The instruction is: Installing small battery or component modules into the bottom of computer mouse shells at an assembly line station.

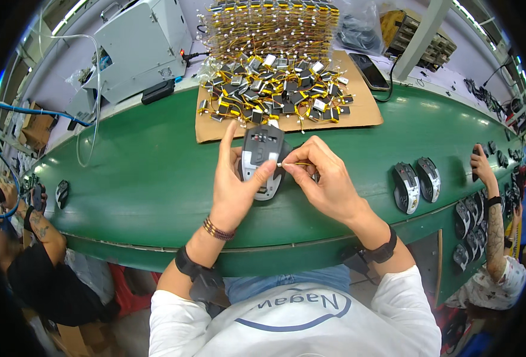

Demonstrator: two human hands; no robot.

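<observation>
My left hand (232, 189) is wrapped round a grey-and-black computer mouse (264, 149), its thumb pressing on the near part. The mouse is tilted up above the green work surface (155, 178), with an opening in its upper part. My right hand (333, 187) pinches a small white wire plug (279, 165) between thumb and forefinger, right at the mouse's right side. Yellow and dark wires (299, 163) run back from the plug under my fingers; what they lead to is mostly hidden. Just beyond the mouse lies a heap of small wired battery packs (275, 89) on a cardboard sheet (361, 98).
Two mice (406, 187) stand to the right, and one mouse (62, 193) at far left. Stacked battery packs (272, 30) rise behind the heap, beside a phone (370, 72) and a grey machine (138, 50). Another person's hand (482, 165) works at far right near several mice.
</observation>
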